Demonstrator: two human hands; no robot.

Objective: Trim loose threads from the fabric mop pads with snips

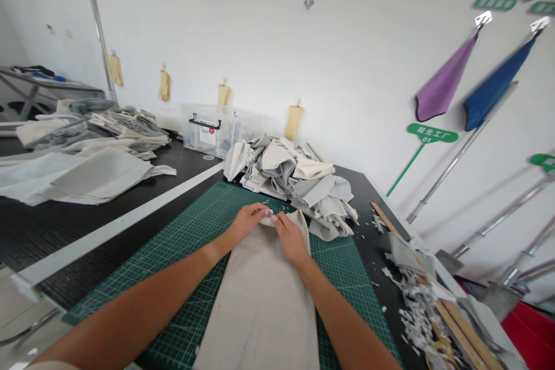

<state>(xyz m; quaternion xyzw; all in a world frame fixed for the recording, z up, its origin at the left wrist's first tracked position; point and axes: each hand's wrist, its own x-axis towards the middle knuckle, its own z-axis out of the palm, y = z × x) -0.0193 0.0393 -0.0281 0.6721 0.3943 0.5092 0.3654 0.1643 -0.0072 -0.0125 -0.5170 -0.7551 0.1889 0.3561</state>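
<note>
A long beige cloth panel (255, 300) lies flat along the green cutting mat (347, 277), running from the bottom of the view to the mat's far end. My left hand (246, 222) and my right hand (290, 238) meet at the panel's far end, where the fingers of both pinch a folded-over edge of the cloth. Small pale scraps lie on the mat just beyond my fingertips. Directly behind my hands, a heap of grey and cream fabric pieces (290, 176) rises close to them.
A plastic storage box (208, 130) stands behind the heap. Folded and loose cloth (87, 170) covers the black table to the left. On the right, shredded scraps (416, 312) lie around a wooden strip (446, 300). A red bin (531, 335) sits beyond the table's right edge.
</note>
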